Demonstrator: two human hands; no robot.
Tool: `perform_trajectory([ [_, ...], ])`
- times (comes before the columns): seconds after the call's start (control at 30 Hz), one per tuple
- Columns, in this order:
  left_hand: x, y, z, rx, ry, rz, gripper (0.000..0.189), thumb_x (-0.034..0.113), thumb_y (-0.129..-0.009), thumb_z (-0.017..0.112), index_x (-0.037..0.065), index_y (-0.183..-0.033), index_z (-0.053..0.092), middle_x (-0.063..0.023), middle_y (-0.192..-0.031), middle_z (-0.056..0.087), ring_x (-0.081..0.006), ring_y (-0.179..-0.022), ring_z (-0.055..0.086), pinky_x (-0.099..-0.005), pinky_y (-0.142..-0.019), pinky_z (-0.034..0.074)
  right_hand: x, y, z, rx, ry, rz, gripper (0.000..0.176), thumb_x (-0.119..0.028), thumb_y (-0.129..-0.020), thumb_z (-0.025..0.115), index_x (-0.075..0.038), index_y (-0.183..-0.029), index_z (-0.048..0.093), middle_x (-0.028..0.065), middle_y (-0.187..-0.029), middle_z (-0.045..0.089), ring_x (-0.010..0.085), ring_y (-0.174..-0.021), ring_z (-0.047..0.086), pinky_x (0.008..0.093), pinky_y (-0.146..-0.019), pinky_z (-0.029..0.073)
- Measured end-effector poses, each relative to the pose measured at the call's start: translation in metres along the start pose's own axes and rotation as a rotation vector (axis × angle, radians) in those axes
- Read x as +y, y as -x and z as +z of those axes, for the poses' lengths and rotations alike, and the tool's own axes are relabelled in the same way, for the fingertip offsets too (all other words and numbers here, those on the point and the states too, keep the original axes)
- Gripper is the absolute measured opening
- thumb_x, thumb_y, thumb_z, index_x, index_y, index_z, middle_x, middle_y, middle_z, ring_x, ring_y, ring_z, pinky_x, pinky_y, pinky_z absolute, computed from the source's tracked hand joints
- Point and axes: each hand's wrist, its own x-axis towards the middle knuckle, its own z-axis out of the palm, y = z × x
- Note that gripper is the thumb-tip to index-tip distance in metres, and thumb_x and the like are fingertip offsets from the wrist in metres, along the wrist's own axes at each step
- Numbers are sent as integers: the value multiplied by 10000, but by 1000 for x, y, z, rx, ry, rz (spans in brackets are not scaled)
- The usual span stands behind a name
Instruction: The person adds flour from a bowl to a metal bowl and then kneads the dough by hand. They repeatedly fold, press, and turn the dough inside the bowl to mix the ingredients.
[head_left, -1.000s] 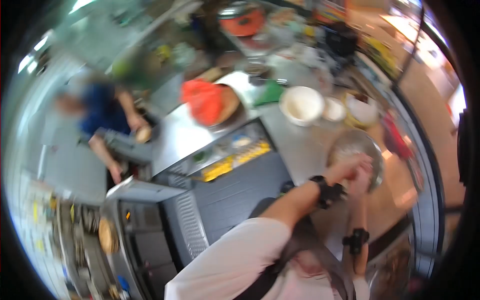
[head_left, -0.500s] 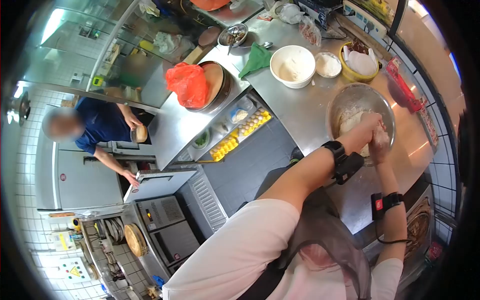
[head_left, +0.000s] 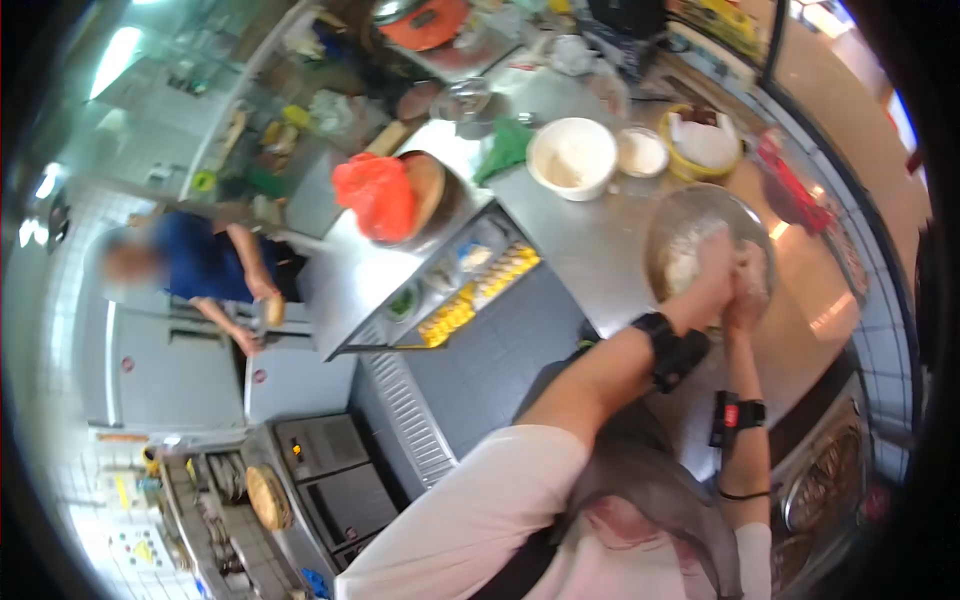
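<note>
Dough (head_left: 683, 268), judged soft, sticky and apt to sag, is pressed by left hand (head_left: 716, 262) and right hand (head_left: 752, 282) inside a metal bowl (head_left: 735, 200) on the steel tabletop (head_left: 600, 258). It is probably best scooped from beneath. Whether the fingers are curled or spread cannot be told through the blur.

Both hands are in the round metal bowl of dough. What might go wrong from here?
The round metal bowl sits bare on the smooth steel counter, so pressing with the left hand and right hand may make it slide. Floury dough could also smear the black wrist bands.
</note>
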Motion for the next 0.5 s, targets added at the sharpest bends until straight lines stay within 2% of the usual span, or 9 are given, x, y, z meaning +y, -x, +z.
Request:
perform_trajectory([
  [0.03, -5, -10, -10, -237, 132, -91, 262, 311, -889, 487, 174, -665, 470, 34, -566, 382, -92, -480, 363, -279, -418, 306, -10, -6, -6, -96, -171, 253, 360, -294, -880, 493, -39, -1133, 520, 100, -1164, 554, 287, -1043, 535, 359, -845, 441],
  [0.07, 3, -1, 0, -162, 153, -113, 273, 306, -884, 503, 187, -646, 443, 44, -526, 355, -85, -428, 328, -267, -386, 271, -10, -8, -5, -144, -237, 343, 350, -297, -877, 506, -43, -1117, 527, 115, -1105, 569, 283, -992, 551, 363, -817, 446],
  [0.17, 13, -5, -6, -469, 207, -302, 394, 325, -918, 470, 161, -581, 345, 27, -466, 299, -107, -367, 264, -256, -377, 239, -1, -2, 11, -110, -625, 742, 290, -254, -858, 566, -48, -1060, 543, 121, -915, 597, 237, -835, 574, 335, -738, 457],
  [0.23, 22, 3, -2, -593, 189, -336, 428, 351, -930, 434, 166, -566, 307, 24, -463, 272, -104, -367, 246, -251, -393, 240, 0, 3, 14, -66, -734, 672, 246, -221, -849, 596, -52, -1021, 544, 71, -845, 598, 150, -773, 560, 281, -680, 450],
  [0.27, 25, 3, -1, -614, 191, -357, 428, 351, -930, 434, 166, -566, 307, 24, -463, 272, -104, -367, 246, -251, -393, 240, 13, 9, 26, -46, -711, 674, 246, -221, -849, 596, -52, -1021, 544, 71, -845, 598, 150, -773, 560, 281, -680, 450],
  [0.37, 34, 2, -2, -799, 145, -442, 389, 345, -948, 388, 139, -619, 409, 27, -463, 239, -98, -372, 237, -253, -410, 246, 22, 15, 33, -116, -1099, 714, 229, -234, -864, 589, -85, -1035, 562, 18, -919, 592, 126, -856, 561, 262, -695, 463],
  [0.43, 42, 2, -2, -807, -19, -468, 318, 289, -965, 344, 69, -869, 551, 30, -475, 246, -95, -373, 242, -256, -417, 259, -29, -14, -18, -312, -1042, 1158, 203, -180, -876, 562, -59, -1038, 566, 14, -932, 598, 111, -868, 559, 245, -716, 459],
  [0.47, 43, 3, 0, -818, -20, -476, 318, 289, -965, 344, 69, -869, 551, 30, -475, 246, -95, -373, 242, -256, -417, 259, -29, -19, -24, -298, -1036, 1158, 203, -180, -876, 562, -59, -1038, 566, 14, -932, 598, 111, -868, 559, 245, -716, 459],
  [0.5, 44, 3, 1, -749, -50, -442, 264, 235, -962, 346, 45, -1020, 519, 31, -484, 267, -89, -382, 257, -247, -420, 262, -28, -24, -27, -400, -928, 1097, 194, -166, -883, 546, -52, -1038, 570, 21, -943, 600, 108, -864, 561, 242, -714, 458],
])
